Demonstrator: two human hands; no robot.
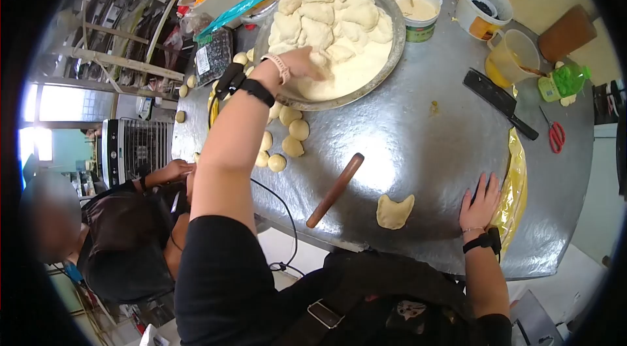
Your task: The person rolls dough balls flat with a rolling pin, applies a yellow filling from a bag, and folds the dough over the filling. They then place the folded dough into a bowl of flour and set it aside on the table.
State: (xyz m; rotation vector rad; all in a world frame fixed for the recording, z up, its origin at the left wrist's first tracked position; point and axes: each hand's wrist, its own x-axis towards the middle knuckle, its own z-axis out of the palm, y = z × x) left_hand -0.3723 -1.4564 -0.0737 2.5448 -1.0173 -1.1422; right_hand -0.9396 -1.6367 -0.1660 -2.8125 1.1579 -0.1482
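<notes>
My left hand [304, 64] reaches into a wide metal bowl [400, 52], fingers down at the pale powder [349, 81]. The fingertips are partly hidden, so I cannot see whether they grip anything. Flattened, powder-coated dough pieces [317, 34] are heaped in the back of the bowl. On the metal table [418, 150], my right hand [480, 204] lies flat with fingers stretched out, beside a long yellow plastic bag [514, 183]. Between my arms are a wooden rolling pin [335, 190] and one flattened dough piece [395, 211] with two raised corners.
Several dough balls [292, 145] sit left of the bowl. A tub of batter [418, 6], a white bucket [483, 10], a jug [513, 57], a cleaver [499, 103] and red-handled scissors [555, 134] stand or lie rightward. Another person's hand [176, 171] is at the left edge.
</notes>
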